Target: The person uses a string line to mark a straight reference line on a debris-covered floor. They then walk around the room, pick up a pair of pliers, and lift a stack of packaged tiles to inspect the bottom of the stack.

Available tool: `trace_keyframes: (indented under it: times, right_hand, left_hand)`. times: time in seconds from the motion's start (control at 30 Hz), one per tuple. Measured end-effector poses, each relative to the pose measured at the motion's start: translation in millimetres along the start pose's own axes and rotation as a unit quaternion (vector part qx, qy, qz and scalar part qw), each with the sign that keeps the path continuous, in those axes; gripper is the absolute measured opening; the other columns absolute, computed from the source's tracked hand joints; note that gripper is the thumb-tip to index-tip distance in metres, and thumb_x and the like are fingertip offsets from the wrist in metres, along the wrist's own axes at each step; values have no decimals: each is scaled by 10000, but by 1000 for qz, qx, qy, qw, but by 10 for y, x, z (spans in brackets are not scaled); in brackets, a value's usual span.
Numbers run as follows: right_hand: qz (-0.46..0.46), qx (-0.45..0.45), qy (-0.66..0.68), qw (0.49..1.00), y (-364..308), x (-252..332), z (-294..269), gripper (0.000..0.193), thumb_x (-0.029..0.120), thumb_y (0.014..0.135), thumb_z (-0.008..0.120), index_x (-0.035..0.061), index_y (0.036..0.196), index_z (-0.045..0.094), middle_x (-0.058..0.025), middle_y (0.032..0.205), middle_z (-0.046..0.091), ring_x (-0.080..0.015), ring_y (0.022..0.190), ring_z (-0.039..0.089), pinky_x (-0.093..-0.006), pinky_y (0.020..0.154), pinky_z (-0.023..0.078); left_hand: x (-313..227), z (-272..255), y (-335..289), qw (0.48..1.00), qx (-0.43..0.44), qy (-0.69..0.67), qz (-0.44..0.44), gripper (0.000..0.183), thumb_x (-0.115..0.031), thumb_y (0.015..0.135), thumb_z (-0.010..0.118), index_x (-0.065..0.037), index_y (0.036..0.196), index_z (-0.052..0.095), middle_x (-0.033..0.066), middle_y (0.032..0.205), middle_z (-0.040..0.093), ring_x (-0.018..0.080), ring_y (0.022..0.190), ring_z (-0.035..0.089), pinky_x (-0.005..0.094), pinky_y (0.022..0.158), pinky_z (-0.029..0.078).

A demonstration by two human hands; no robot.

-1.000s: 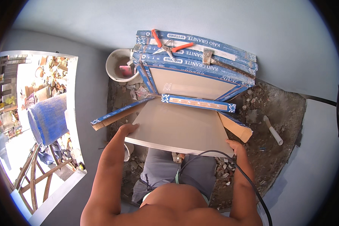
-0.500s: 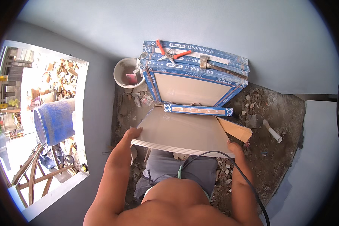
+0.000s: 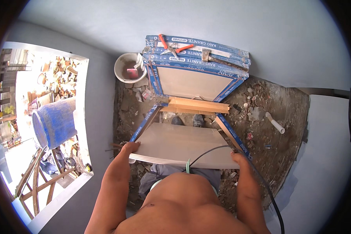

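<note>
Both my hands hold a stack of large beige tiles [image 3: 179,141] close in front of my body. My left hand [image 3: 130,148] is closed round the left edge of the stack. My right hand [image 3: 238,157] grips its right edge, beside a black cable [image 3: 257,180] that crosses the tiles' near right corner. The fingers under the tiles are hidden. An opened cardboard carton [image 3: 201,105] lies beyond the tiles, its blue-printed side strips spreading along left and right. Between carton and tiles, the tips of dark shoes [image 3: 198,120] show.
Against the far wall lean several blue boxes of tiles [image 3: 195,82]. Orange-handled pliers [image 3: 175,50] and a hammer-like tool [image 3: 222,61] rest on top. A white bucket [image 3: 119,72] stands left of them. Rubble and a white pipe [image 3: 276,123] lie on the right. An opening [image 3: 85,117] is at left.
The tile stack has come toward my body, away from the carton. The carton's far strip has tipped over to show its brown inside, and its side strips and the shoes have come into view.
</note>
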State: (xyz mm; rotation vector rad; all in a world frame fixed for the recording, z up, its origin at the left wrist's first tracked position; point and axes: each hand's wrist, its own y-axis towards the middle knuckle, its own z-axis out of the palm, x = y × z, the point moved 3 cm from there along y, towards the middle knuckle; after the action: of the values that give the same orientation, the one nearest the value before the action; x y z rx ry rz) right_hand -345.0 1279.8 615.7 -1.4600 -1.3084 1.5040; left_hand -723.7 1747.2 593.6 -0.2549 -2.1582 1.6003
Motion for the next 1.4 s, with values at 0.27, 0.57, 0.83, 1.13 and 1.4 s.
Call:
trace_keyframes:
  times: [0.27,0.57,0.83,1.13,1.4]
  right_hand:
    - [-5,-53,71,996,-90,115,56,721,604,923,381,22,1332,496,-229,1425,414,-393,1329,389,-441,1097,307]
    - [-44,-111,113,986,628,-153,-10,715,585,920,400,-22,1273,534,-281,1339,481,-411,1282,436,-455,1051,352]
    - [-43,-164,106,980,914,69,-432,723,593,920,391,-46,1196,586,-294,1267,536,-417,1196,518,-466,989,417]
    - [-76,-144,86,983,905,319,-648,697,564,945,369,-53,1183,589,-305,1228,554,-439,1174,523,-463,986,420]
    - [-15,-120,25,992,1040,409,-841,677,559,949,341,-13,1227,574,-271,1310,508,-402,1243,479,-447,1037,385]
  left_hand:
    - [130,35,85,998,-44,-35,11,696,-595,928,334,-30,1240,593,211,1289,558,358,1232,509,443,1039,378]
    - [-194,-359,58,993,-87,-80,21,683,-601,912,361,-51,1232,609,188,1304,556,336,1239,510,430,1033,391]
    - [-653,-553,570,992,-96,-51,57,699,-600,925,327,-36,1233,601,208,1297,553,344,1236,508,421,1041,374]
    - [-737,-408,1004,995,-67,-51,47,717,-601,922,322,-12,1222,600,236,1286,546,375,1242,490,426,1054,355]
    - [-790,-470,1094,995,-41,-58,68,706,-575,945,342,35,1173,616,253,1255,568,382,1222,511,433,1032,362]
